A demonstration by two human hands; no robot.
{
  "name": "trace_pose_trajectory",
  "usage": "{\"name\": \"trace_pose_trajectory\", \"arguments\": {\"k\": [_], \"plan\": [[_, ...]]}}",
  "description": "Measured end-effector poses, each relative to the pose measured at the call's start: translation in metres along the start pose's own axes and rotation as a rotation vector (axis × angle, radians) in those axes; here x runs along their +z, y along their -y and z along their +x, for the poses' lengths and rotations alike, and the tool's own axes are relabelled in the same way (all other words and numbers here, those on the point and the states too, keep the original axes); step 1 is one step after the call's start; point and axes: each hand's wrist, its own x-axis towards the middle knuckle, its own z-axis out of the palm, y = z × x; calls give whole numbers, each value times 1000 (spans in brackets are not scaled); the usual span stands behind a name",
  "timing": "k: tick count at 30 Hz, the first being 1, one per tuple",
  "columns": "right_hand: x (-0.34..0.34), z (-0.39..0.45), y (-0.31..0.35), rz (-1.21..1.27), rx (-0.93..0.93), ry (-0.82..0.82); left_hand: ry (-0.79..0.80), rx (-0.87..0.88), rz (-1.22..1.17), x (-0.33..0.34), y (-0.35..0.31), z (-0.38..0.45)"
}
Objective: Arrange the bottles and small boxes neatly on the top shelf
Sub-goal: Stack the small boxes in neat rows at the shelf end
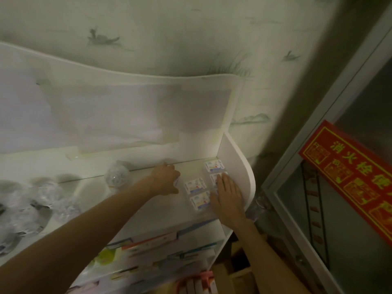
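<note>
Several small white boxes lie flat at the right end of the white top shelf (148, 200). One box (214, 165) sits in the back corner; two more, box (195, 185) and box (200, 200), lie side by side nearer me. My right hand (228, 195) rests flat, fingers spread, on another box (214, 177) beside the shelf's side wall. My left hand (166, 179) reaches to the back of the shelf, curled over something small that I cannot make out. A clear plastic bottle (116, 176) stands left of my left hand. More clear bottles (46, 195) crowd the shelf's left part.
The shelf's curved white side panel (237, 172) closes its right end. Below, a lower shelf holds colourful flat boxes (152, 242). To the right is a glass-fronted cabinet with a red sign (350, 179). Brown cartons (229, 270) sit low on the floor.
</note>
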Motion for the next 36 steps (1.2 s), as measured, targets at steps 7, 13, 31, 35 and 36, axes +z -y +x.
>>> {"name": "trace_pose_trajectory", "arguments": {"k": [7, 13, 31, 35, 36], "plan": [[-2, 0, 1, 1, 11, 13, -29, 14, -299, -6, -8, 8], [-4, -1, 0, 53, -2, 5, -99, -208, -344, -1, -3, -2], [-1, 1, -1, -11, -11, 12, 193, -70, -316, -9, -34, 11], [-2, -1, -1, -24, -23, 3, 271, 3, -151, -8, -49, -4], [-2, 0, -1, -22, -24, 12, 289, 18, -103, -7, -52, -5]]}}
